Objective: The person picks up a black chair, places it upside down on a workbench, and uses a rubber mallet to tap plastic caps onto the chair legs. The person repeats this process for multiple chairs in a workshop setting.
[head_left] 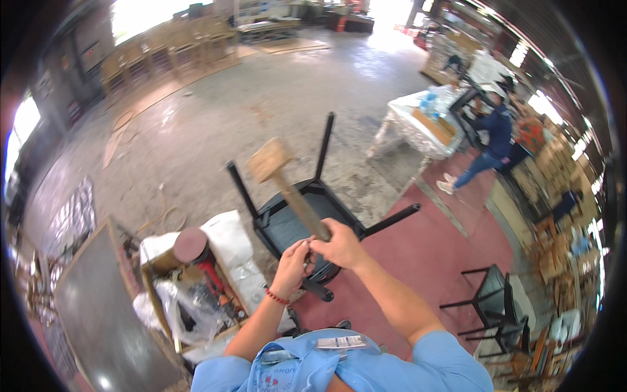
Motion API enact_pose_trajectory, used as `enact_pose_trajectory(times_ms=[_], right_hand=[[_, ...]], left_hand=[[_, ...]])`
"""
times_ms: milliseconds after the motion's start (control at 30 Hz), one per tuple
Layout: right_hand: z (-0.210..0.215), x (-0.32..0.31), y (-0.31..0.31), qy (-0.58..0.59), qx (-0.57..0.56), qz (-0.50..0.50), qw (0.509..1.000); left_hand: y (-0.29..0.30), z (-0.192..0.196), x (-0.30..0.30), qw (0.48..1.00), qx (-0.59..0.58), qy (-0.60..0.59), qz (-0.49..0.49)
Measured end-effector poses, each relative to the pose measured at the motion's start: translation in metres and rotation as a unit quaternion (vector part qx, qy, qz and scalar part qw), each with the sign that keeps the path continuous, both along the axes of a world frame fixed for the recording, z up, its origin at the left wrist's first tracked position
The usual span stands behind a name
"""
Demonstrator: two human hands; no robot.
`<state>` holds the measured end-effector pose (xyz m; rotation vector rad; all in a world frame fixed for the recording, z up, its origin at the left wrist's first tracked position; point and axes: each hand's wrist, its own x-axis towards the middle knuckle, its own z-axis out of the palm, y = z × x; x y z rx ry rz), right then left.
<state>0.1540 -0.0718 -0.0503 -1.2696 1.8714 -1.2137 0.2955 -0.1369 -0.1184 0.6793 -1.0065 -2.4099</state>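
Observation:
My right hand (341,244) is wrapped round the handle of a wooden mallet (271,160), its blocky head raised up and away from me. Close against it, my left hand (294,266) has its fingers pinched together near the handle's lower end; what they hold, if anything, is too small to name. Below both hands a black chair (307,212) lies upside down, its legs pointing up and outward. The mallet and my hands cover part of its seat underside. One leg end shows just beneath my left hand.
A wooden box (228,287) of tools and plastic bags stands at my left, with a red sander (208,264) in it. Beyond it leans a grey board (108,313). Black chairs (493,297) stand at right. A co-worker (493,130) handles a black frame by a wrapped table (415,121).

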Motion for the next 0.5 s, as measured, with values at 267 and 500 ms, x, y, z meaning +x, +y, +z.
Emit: enact_pose_trajectory(times_ms=[267,500], right_hand=[[0.004,-0.001,-0.002,-0.096,0.046,0.031,0.994],[0.012,-0.002,0.004,-0.155,0.064,0.07,0.983]], left_hand=[[-0.024,-0.006,0.011,0.978,0.082,0.142,-0.127],[-0.039,-0.015,0.006,0.95,0.09,0.184,-0.235]])
